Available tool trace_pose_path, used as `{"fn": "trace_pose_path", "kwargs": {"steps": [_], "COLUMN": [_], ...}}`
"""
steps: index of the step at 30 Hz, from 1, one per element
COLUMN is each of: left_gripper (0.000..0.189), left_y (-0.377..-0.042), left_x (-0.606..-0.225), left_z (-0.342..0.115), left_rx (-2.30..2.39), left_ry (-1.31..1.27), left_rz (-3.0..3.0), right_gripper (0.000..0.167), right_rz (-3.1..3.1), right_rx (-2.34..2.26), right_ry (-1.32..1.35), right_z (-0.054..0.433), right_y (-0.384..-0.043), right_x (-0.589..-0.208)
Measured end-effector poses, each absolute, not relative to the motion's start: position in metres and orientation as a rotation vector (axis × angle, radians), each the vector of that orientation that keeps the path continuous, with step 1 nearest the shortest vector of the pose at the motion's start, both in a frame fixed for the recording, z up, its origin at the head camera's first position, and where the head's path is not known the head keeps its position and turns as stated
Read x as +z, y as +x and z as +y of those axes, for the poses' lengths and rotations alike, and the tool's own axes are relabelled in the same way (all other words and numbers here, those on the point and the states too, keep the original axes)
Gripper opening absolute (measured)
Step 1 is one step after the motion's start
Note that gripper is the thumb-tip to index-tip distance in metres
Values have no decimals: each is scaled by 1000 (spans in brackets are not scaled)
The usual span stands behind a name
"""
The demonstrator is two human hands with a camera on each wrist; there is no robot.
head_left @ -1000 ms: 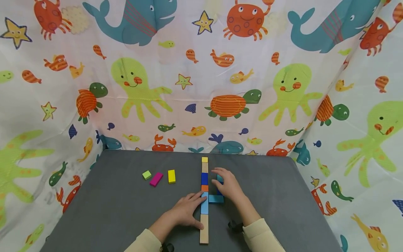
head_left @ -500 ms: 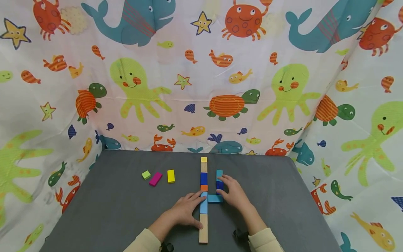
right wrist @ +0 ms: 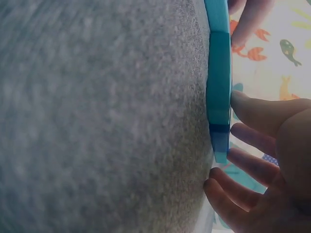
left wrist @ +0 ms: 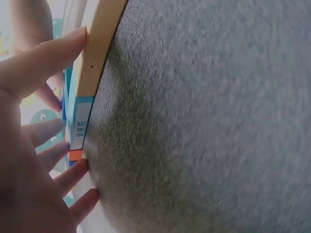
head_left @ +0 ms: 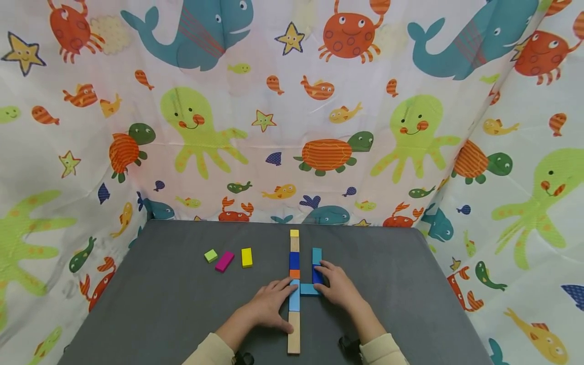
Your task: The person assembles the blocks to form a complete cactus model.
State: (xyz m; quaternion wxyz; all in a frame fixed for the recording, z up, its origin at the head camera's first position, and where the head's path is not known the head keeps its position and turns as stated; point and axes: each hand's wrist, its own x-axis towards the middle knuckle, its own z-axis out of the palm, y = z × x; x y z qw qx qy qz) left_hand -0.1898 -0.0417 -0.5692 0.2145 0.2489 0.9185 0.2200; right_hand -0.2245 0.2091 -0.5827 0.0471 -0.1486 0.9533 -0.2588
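Observation:
A straight row of blocks runs away from me: a wooden block (head_left: 294,343), a light blue one (head_left: 294,300), an orange one (head_left: 294,274), a dark blue one (head_left: 294,260), another wooden one (head_left: 294,245) and a small yellow one (head_left: 294,233). My left hand (head_left: 268,305) rests against its left side, thumb at the near wooden block, fingers spread at the light blue one. A turquoise block (head_left: 308,289) juts rightward from the row. From its outer end a blue block (head_left: 316,274) and a turquoise block (head_left: 317,255) extend away. My right hand (head_left: 341,288) touches these with loosely extended fingers.
Left of the row lie a green block (head_left: 211,256), a magenta block (head_left: 224,262) and a yellow block (head_left: 247,257) on the grey table (head_left: 182,314). A curtain printed with sea animals (head_left: 264,167) encloses the table's back and sides.
My right hand has drawn back toward me along the right-hand blocks, uncovering the far turquoise one and coming to the corner by the jutting block. The left hand stays put.

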Motion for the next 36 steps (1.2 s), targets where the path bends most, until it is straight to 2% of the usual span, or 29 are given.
{"fn": "trace_pose_path", "kwargs": {"steps": [8, 15, 19, 26, 36], "left_gripper": [100, 61, 51, 48, 64], "left_y": [-197, -204, -209, -222, -247], "left_x": [-577, -578, -581, -591, -592], "left_z": [-45, -56, -65, -88, -119], "left_rx": [900, 910, 866, 740, 245], "left_ry": [608, 573, 573, 534, 580], "left_rz": [2525, 2817, 3024, 3191, 3215], "right_gripper": [53, 53, 53, 53, 53], "right_rz": [2918, 2912, 2909, 2928, 2921], "right_rx": [-759, -762, -766, -782, -785], "right_ry": [-424, -447, -448, -466, -468], "right_z": [206, 205, 206, 206, 206], "right_y": [-223, -222, -221, -220, -220], "right_x": [-585, -584, -583, -583, -583]}}
